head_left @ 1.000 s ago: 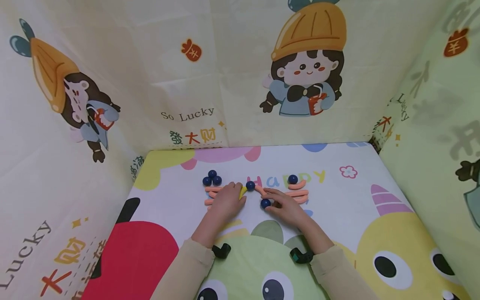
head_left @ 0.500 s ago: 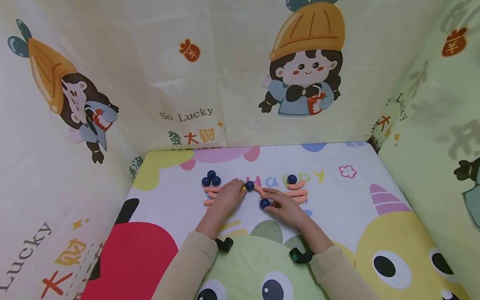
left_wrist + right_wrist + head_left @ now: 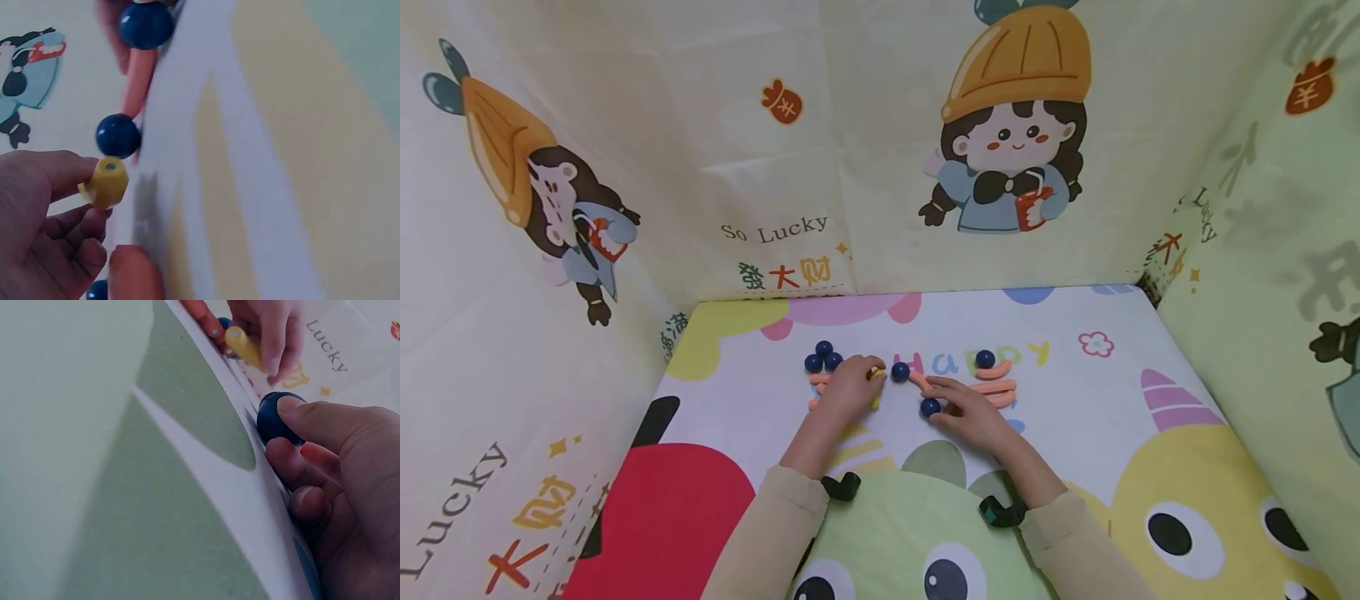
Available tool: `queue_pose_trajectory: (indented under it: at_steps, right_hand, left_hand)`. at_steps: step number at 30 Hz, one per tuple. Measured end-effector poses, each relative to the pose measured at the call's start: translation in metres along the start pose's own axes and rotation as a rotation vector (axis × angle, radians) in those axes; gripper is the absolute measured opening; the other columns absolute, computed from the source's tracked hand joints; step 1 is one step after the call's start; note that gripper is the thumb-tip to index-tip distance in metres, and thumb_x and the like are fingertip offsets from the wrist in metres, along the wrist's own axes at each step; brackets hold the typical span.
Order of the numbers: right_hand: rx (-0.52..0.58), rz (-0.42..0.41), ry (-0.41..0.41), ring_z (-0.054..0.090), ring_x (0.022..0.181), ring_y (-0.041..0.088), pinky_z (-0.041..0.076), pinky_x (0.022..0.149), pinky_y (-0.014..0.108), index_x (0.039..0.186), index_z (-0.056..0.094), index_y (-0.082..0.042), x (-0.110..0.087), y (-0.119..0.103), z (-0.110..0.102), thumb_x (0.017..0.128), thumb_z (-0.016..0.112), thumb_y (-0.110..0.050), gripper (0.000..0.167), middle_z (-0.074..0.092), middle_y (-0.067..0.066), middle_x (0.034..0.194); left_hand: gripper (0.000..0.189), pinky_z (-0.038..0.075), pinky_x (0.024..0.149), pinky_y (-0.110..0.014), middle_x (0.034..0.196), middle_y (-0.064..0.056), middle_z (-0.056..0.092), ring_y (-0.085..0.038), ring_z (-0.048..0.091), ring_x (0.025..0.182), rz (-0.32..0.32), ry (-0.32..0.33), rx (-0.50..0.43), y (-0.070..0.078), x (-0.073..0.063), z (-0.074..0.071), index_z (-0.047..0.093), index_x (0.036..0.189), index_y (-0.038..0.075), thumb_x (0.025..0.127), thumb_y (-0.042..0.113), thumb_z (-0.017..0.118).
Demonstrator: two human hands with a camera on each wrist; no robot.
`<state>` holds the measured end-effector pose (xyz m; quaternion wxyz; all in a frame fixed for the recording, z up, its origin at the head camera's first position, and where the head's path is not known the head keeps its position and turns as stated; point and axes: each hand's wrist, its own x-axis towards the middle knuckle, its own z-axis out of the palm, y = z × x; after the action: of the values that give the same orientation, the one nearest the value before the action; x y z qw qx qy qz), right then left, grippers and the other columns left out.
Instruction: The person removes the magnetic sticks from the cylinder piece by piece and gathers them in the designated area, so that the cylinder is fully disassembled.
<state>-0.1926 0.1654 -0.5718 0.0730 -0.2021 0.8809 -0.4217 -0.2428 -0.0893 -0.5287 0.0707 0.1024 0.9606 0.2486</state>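
My left hand [image 3: 850, 390] pinches a yellow rod [image 3: 109, 186] between thumb and fingers; a small metallic dot shows on the rod's end in the left wrist view. Just right of it in the head view lies a dark blue ball [image 3: 900, 372], with a narrow gap between ball and hand. A salmon-orange rod [image 3: 920, 380] runs from this ball toward my right hand [image 3: 967, 414]. That hand holds a second blue ball [image 3: 279, 420], its thumb on top and a finger beneath. My right fingers partly cover the orange rod.
Left of my left hand sit several blue balls [image 3: 823, 358], with orange rods [image 3: 818, 379] partly hidden under the hand. Another blue ball [image 3: 985, 358] and several orange rods [image 3: 994, 387] lie to the right. A patterned cloth wall [image 3: 880, 167] stands behind the table mat [image 3: 1060, 400].
My left hand first brought the yellow rod up to the far blue ball, then drew back left, turning the rod. The right hand and its ball have stayed put.
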Motion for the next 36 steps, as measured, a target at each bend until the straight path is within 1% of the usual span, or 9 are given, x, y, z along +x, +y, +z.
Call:
queue_pose_trajectory:
  at_steps: [4,11,16,20,22,25,28,33,36]
  right_hand:
    - [-0.005,-0.010,0.003,0.060,0.090,0.003,0.050,0.082,0.028,0.136,0.060,-0.027,0.000,0.000,0.000,0.095,0.068,-0.028,0.042,0.041,-0.015,0.154]
    - [-0.011,-0.011,-0.004,0.059,0.088,0.002,0.050,0.081,0.026,0.136,0.059,-0.030,0.000,0.002,-0.001,0.095,0.067,-0.031,0.042,0.040,-0.015,0.154]
    - [-0.009,-0.027,0.003,0.058,0.086,0.002,0.050,0.078,0.025,0.133,0.061,-0.031,0.000,0.002,0.000,0.095,0.067,-0.031,0.038,0.040,-0.012,0.155]
    - [-0.002,-0.033,0.008,0.058,0.086,0.002,0.050,0.078,0.026,0.133,0.061,-0.030,0.000,0.002,0.000,0.095,0.067,-0.030,0.038,0.040,-0.011,0.155]
    - [-0.006,-0.034,0.009,0.058,0.086,0.002,0.050,0.078,0.025,0.133,0.061,-0.030,-0.001,0.003,0.001,0.095,0.067,-0.030,0.038,0.041,-0.011,0.155]
    - [-0.008,-0.028,0.009,0.058,0.086,0.002,0.050,0.078,0.025,0.133,0.061,-0.030,-0.001,0.003,0.001,0.095,0.067,-0.031,0.038,0.040,-0.012,0.155]
    - [-0.006,-0.014,0.005,0.059,0.087,0.002,0.050,0.079,0.025,0.133,0.061,-0.030,-0.001,0.003,0.001,0.095,0.067,-0.031,0.039,0.040,-0.015,0.154]
    - [-0.007,-0.007,0.003,0.059,0.089,0.003,0.050,0.080,0.026,0.134,0.061,-0.031,-0.001,0.001,0.000,0.095,0.067,-0.031,0.039,0.040,-0.015,0.154]
    - [-0.009,-0.006,0.007,0.058,0.088,0.003,0.049,0.080,0.026,0.133,0.061,-0.031,-0.001,0.000,0.000,0.095,0.067,-0.031,0.038,0.040,-0.015,0.154]
  left_hand:
    - [0.023,0.047,0.075,-0.034,0.094,0.001,0.061,-0.018,0.055,0.085,-0.053,-0.009,-0.076,-0.004,-0.005,-0.010,0.067,0.113,0.025,0.096,0.040,0.064]
    - [0.027,0.045,0.066,-0.030,0.082,0.002,0.062,-0.017,0.057,0.073,-0.155,0.014,-0.253,-0.019,-0.022,-0.020,0.064,0.097,0.024,0.089,0.049,0.069]
    - [0.029,0.048,0.066,-0.029,0.083,0.001,0.062,-0.016,0.060,0.077,-0.238,0.045,-0.321,-0.029,-0.038,-0.022,0.066,0.097,0.022,0.089,0.049,0.070]
    - [0.028,0.049,0.076,-0.031,0.088,0.001,0.064,-0.016,0.060,0.086,-0.269,0.078,-0.316,-0.038,-0.053,-0.022,0.066,0.097,0.022,0.090,0.048,0.069]
    - [0.027,0.049,0.078,-0.032,0.089,0.002,0.065,-0.017,0.059,0.088,-0.266,0.096,-0.307,-0.042,-0.061,-0.021,0.065,0.099,0.023,0.091,0.048,0.067]
    - [0.027,0.047,0.076,-0.031,0.088,0.002,0.065,-0.017,0.058,0.087,-0.262,0.124,-0.299,-0.050,-0.072,-0.020,0.062,0.101,0.024,0.092,0.050,0.065]
    - [0.030,0.046,0.070,-0.029,0.084,0.001,0.062,-0.017,0.057,0.080,-0.285,0.136,-0.308,-0.057,-0.082,-0.018,0.061,0.101,0.022,0.092,0.050,0.064]
    - [0.035,0.042,0.062,-0.028,0.079,-0.001,0.058,-0.017,0.053,0.073,-0.367,0.089,-0.286,-0.066,-0.090,-0.013,0.060,0.102,0.017,0.091,0.051,0.065]
    - [0.037,0.040,0.061,-0.029,0.078,-0.002,0.056,-0.017,0.052,0.072,-0.383,0.057,-0.257,-0.070,-0.091,-0.010,0.058,0.102,0.017,0.091,0.052,0.064]
